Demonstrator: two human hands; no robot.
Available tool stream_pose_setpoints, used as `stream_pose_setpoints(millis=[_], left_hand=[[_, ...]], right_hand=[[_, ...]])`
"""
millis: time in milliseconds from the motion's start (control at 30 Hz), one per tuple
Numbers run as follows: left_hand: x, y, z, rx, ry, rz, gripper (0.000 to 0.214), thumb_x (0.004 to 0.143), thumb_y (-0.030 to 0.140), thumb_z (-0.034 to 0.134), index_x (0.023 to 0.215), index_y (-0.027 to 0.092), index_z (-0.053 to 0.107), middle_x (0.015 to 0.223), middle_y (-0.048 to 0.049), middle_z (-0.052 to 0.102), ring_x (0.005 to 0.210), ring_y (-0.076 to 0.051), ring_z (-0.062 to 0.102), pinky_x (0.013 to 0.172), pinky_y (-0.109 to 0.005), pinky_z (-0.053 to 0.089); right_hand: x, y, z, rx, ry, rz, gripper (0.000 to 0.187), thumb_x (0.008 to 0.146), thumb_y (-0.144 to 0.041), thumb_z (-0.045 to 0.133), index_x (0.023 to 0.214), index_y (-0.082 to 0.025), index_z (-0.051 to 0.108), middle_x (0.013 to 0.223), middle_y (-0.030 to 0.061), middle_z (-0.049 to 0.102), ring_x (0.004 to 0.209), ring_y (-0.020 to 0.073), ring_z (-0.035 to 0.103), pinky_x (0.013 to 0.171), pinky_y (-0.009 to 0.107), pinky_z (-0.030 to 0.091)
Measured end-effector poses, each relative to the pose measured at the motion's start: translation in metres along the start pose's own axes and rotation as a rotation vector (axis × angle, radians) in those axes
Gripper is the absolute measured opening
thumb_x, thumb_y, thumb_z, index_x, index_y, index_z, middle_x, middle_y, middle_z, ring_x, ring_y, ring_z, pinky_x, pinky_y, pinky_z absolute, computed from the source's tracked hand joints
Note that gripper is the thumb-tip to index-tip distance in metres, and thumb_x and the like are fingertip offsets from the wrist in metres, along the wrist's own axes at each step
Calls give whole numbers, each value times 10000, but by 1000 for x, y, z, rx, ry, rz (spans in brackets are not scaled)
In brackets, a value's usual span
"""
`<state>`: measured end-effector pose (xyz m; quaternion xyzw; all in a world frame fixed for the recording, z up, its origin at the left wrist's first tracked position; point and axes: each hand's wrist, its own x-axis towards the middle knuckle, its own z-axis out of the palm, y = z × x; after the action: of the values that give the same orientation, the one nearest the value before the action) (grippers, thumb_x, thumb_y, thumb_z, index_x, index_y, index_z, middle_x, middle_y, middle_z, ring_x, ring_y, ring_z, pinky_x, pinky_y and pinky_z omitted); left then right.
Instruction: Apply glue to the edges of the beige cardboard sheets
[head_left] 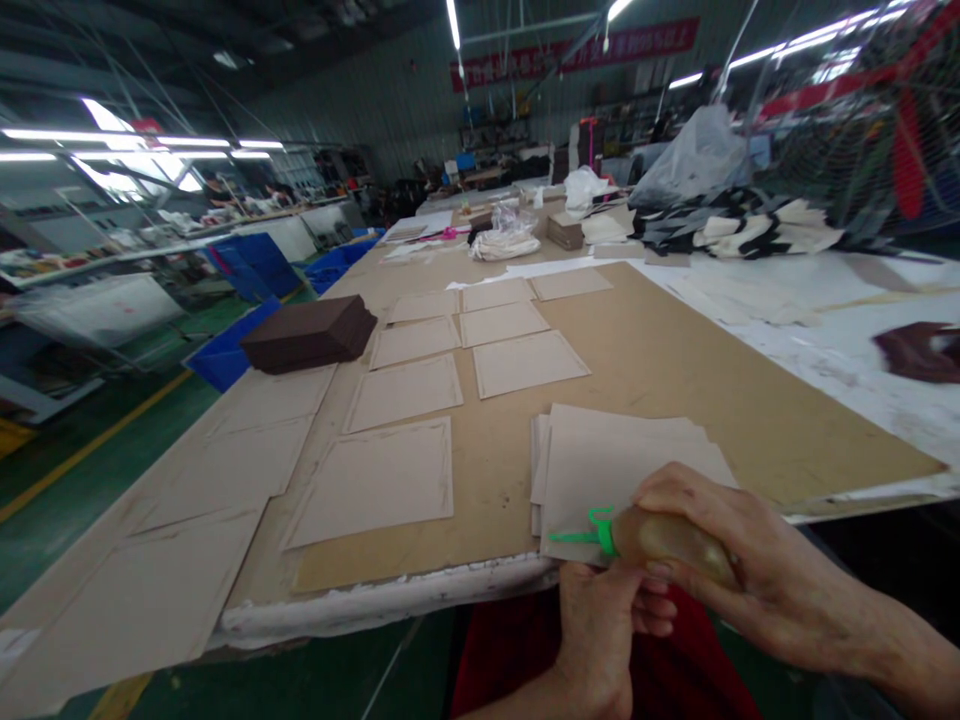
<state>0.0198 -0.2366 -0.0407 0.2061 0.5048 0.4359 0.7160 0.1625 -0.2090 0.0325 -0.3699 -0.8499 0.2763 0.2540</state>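
My right hand (pixel 720 550) is wrapped round a squeeze bottle (pixel 667 540) with a bright green nozzle and an amber-coloured body. The bottle lies nearly level, its nozzle pointing left over the front corner of a loose stack of beige sheets (pixel 622 450). Just below, at the table's front edge, my left hand (pixel 600 620) has curled fingers against the near edge of the top sheet; the fingertips are partly hidden. Left of the stack, several beige sheets (pixel 382 475) lie in rows, with thin darker lines along their borders.
A dark brown stack (pixel 311 335) stands at the table's left edge, beside blue bins (pixel 232 345). More beige sheets (pixel 187 570) overlap at the near left. Black and cream scraps (pixel 750 225) and plastic bags (pixel 694 155) are heaped at the back right, near a large fan (pixel 907 150).
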Motion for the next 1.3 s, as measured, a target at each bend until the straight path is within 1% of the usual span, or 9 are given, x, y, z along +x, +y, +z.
stream_pose_setpoints(millis=[100, 167, 333, 567, 700, 800, 967, 1100, 1300], left_hand=[[1, -3, -1, 10, 19, 1, 436, 678, 445, 694, 854, 47, 667, 579, -74, 646, 454, -131, 575, 445, -225, 448], [2, -5, -2, 4, 10, 28, 464, 677, 474, 700, 857, 48, 663, 586, -75, 648, 468, -136, 585, 455, -230, 456], [2, -6, -1, -12, 8, 18, 434, 688, 464, 693, 817, 51, 658, 574, -64, 639, 443, -119, 572, 435, -217, 453], [8, -7, -2, -9, 36, -16, 433, 656, 472, 710, 788, 65, 642, 591, -65, 648, 451, -124, 582, 426, -220, 458], [12, -10, -4, -2, 16, -42, 518, 609, 514, 733, 850, 63, 648, 589, -65, 651, 453, -136, 589, 425, -228, 457], [13, -12, -5, -5, 19, -38, 507, 606, 517, 735, 831, 72, 644, 579, -61, 650, 447, -135, 586, 421, -226, 456], [13, -11, -3, 2, 50, -28, 453, 609, 506, 734, 723, 82, 624, 547, -59, 642, 425, -130, 574, 401, -225, 448], [14, -11, -2, -8, 44, -28, 477, 583, 532, 744, 675, 78, 628, 551, -64, 643, 424, -130, 575, 396, -227, 445], [18, -15, -4, -21, 33, -33, 498, 562, 551, 750, 662, 78, 631, 554, -68, 639, 429, -136, 576, 393, -232, 441]], right_hand=[[4, 7, 2, -89, 99, 37, 155, 899, -280, 524, 1042, -226, 496, 968, 71, 547, 846, 204, 542, 701, 316, 466], [6, 10, 2, -137, 138, 47, 162, 903, -316, 522, 1032, -221, 505, 957, 70, 551, 828, 202, 545, 693, 320, 463], [11, 10, -1, -112, 79, 44, 159, 918, -311, 501, 1051, -224, 497, 986, 64, 548, 843, 187, 545, 708, 315, 459], [28, 31, -4, -239, 181, 79, 191, 886, -306, 537, 1049, -217, 493, 997, 69, 552, 852, 208, 545, 756, 362, 450], [24, 25, -8, -224, 142, 63, 189, 883, -300, 538, 1055, -225, 513, 1002, 58, 561, 846, 200, 553, 740, 343, 450], [20, 19, -10, -209, 114, 57, 194, 876, -281, 546, 1063, -232, 532, 996, 48, 573, 837, 193, 560, 718, 325, 450], [32, 32, -10, -301, 192, 86, 187, 869, -284, 546, 1043, -218, 523, 997, 56, 570, 858, 205, 559, 733, 335, 440], [47, 44, -9, -358, 252, 145, 180, 874, -317, 533, 1017, -211, 507, 966, 49, 560, 814, 201, 566, 674, 306, 441], [52, 45, -10, -375, 265, 149, 173, 884, -323, 522, 1013, -209, 506, 967, 47, 558, 798, 193, 556, 654, 298, 429]])
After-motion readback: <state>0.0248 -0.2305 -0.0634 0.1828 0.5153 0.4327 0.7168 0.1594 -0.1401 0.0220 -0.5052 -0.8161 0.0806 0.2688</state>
